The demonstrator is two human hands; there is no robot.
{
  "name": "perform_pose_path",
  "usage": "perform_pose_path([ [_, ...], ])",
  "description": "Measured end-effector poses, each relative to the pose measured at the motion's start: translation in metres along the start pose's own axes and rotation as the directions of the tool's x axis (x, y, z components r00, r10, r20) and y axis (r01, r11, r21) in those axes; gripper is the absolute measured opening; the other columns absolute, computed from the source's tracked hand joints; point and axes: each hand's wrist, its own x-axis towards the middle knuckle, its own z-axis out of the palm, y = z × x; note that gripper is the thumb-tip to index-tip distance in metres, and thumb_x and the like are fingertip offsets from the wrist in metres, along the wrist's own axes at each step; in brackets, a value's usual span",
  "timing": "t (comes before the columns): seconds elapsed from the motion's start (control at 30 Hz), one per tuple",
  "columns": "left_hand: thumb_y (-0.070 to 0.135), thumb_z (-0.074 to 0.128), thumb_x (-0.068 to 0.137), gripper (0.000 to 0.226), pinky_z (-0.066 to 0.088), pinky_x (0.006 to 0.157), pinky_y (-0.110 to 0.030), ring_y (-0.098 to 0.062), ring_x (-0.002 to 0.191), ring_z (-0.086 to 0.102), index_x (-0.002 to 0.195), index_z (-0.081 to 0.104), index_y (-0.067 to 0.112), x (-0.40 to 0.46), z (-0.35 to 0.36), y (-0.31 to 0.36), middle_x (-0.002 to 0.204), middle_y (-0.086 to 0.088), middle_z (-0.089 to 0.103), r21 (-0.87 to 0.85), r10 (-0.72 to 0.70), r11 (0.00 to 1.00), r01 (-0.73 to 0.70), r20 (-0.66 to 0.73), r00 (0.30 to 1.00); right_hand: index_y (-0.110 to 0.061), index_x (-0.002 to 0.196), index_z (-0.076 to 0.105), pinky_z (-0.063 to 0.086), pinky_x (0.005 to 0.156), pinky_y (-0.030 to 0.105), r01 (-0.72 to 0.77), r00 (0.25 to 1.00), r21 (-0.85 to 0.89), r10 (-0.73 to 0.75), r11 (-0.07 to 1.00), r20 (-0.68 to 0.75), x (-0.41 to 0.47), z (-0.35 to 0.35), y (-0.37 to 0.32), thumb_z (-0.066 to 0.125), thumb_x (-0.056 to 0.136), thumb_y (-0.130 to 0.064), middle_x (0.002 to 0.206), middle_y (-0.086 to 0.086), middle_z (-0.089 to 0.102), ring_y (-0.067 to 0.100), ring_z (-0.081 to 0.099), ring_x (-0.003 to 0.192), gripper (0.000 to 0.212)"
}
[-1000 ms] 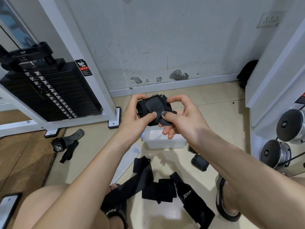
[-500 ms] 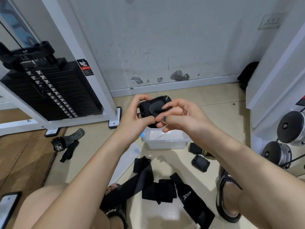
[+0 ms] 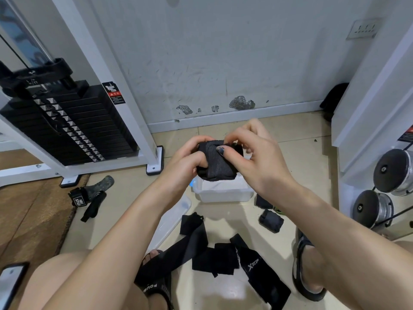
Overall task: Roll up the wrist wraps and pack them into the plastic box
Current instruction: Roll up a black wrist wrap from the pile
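Both hands grasp one rolled black wrist wrap (image 3: 215,164) between them: the left hand (image 3: 185,163) curls round its left end, and the right hand (image 3: 257,157) pinches its top edge with thumb and fingers. Just below the hands the plastic box (image 3: 223,193) stands open on the floor, with unrolled wraps (image 3: 214,258) lying nearer the person.

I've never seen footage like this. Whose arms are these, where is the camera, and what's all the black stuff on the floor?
No machine here: a person wears a camera on the head, looking down at their own arms. Both hands, left hand and right hand, grip one black rolled wrist wrap, held above a clear plastic box on the floor. Unrolled wraps lie nearer the feet, a finished roll lies right of the box, and what looks like the box's lid lies left. A weight stack stands at left.
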Motion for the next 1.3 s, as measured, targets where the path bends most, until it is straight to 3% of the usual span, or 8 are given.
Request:
perform_pose_path([
  [0.1,0.016,0.046,0.069,0.042,0.044,0.069,-0.032,-0.017,0.084,0.055,0.107,0.063,0.018,0.0,0.005,-0.001,0.095,-0.001,0.061,-0.043,0.007,0.999,-0.007,0.004,1.0,-0.023,0.086,0.062,0.036,0.085,0.014,0.0,1.0,0.068,-0.002,0.998,0.023,-0.002,0.005,-0.004,0.069,0.094,-0.015,0.101,-0.007,0.045,0.012,0.05,0.1,0.012],
  [0.3,0.062,0.06,0.083,0.05,0.041,0.09,-0.043,-0.02,0.104,0.057,0.111,0.062,0.02,0.0,0.009,-0.008,0.11,-0.003,0.063,-0.005,0.04,0.999,-0.041,-0.031,0.999,-0.018,0.093,0.059,0.041,0.076,0.018,-0.148,0.988,0.231,0.136,0.962,0.067,-0.006,0.012,-0.009,0.063,0.099,-0.015,0.095,-0.005,0.058,0.006,0.053,0.088,0.008],
  [0.47,0.056,0.056,0.089,0.032,0.049,0.085,-0.033,-0.009,0.093,0.06,0.108,0.06,0.03,-0.003,0.02,-0.016,0.099,0.013,0.064,0.084,0.053,0.996,-0.042,-0.132,0.99,-0.017,0.098,0.062,0.045,0.079,0.021,-0.192,0.979,0.287,0.205,0.938,-0.013,-0.009,0.023,-0.01,0.052,0.105,-0.016,0.096,-0.003,0.063,0.011,0.057,0.091,0.012],
  [0.6,0.057,0.048,0.093,0.027,0.051,0.085,-0.048,-0.013,0.085,0.056,0.096,0.059,0.032,-0.003,0.027,-0.022,0.083,0.019,0.061,0.167,0.088,0.985,-0.049,-0.237,0.967,-0.011,0.093,0.06,0.04,0.072,0.022,-0.21,0.967,0.257,0.239,0.943,-0.089,-0.011,0.033,-0.007,0.05,0.106,-0.014,0.087,-0.001,0.06,0.011,0.052,0.082,0.017],
  [0.83,0.062,0.051,0.088,0.036,0.046,0.079,-0.039,-0.015,0.083,0.056,0.09,0.06,0.027,0.001,0.033,-0.028,0.086,0.008,0.06,0.062,-0.004,0.998,0.019,-0.228,0.974,-0.012,0.079,0.058,0.036,0.064,0.022,-0.309,0.913,0.315,0.373,0.897,-0.167,-0.015,0.04,-0.003,0.059,0.101,-0.017,0.071,-0.008,0.054,0.009,0.046,0.069,0.023],
  [1.03,0.041,0.047,0.101,0.027,0.041,0.063,-0.035,-0.022,0.07,0.052,0.092,0.058,0.018,0.008,0.041,-0.04,0.08,-0.004,0.055,0.067,-0.079,0.993,0.097,-0.228,0.97,-0.014,0.071,0.043,0.031,0.052,0.024,-0.463,0.852,0.317,0.514,0.828,-0.097,-0.02,0.03,0.003,0.052,0.105,-0.022,0.068,-0.004,0.043,0.011,0.036,0.062,0.036],
  [1.23,0.034,0.041,0.106,0.026,0.044,0.056,-0.031,-0.021,0.059,0.056,0.105,0.058,0.013,0.014,0.057,-0.053,0.075,-0.006,0.06,0.119,-0.225,0.964,0.238,-0.117,0.967,-0.021,0.092,0.053,0.035,0.06,0.03,-0.694,0.715,0.193,0.696,0.694,0.066,-0.034,0.006,0.017,0.036,0.107,-0.042,0.089,-0.004,0.054,0.016,0.051,0.079,0.031],
  [1.3,0.031,0.042,0.104,0.026,0.046,0.056,-0.031,-0.021,0.063,0.06,0.107,0.061,0.013,0.015,0.062,-0.059,0.085,-0.006,0.063,0.13,-0.254,0.956,0.264,-0.093,0.963,-0.027,0.11,0.059,0.041,0.067,0.027,-0.671,0.738,0.192,0.669,0.716,0.086,-0.045,-0.002,0.022,0.04,0.106,-0.047,0.103,-0.006,0.06,0.009,0.056,0.089,0.028],
])
